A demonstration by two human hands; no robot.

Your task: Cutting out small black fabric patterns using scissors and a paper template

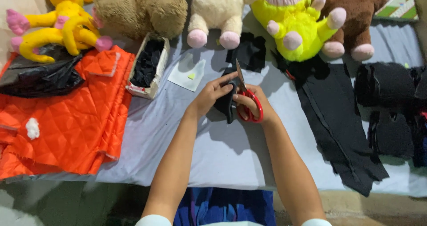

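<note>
My right hand [251, 102] grips red-handled scissors [249, 108] whose blades point up and away from me. My left hand [212, 94] pinches a small piece of black fabric [226, 105] that hangs between both hands, right against the scissor blades. Both hands hover over a pale grey sheet [178, 132] covering the table. More black fabric [249, 52] lies just beyond the scissor tips.
Orange quilted cloth [66, 123] and a black plastic bag [40, 74] lie at left, beside a small box [149, 66] of black scraps. Several plush toys [293, 21] line the far edge. Long black fabric strips [333, 119] and rolls [387, 86] sit at right.
</note>
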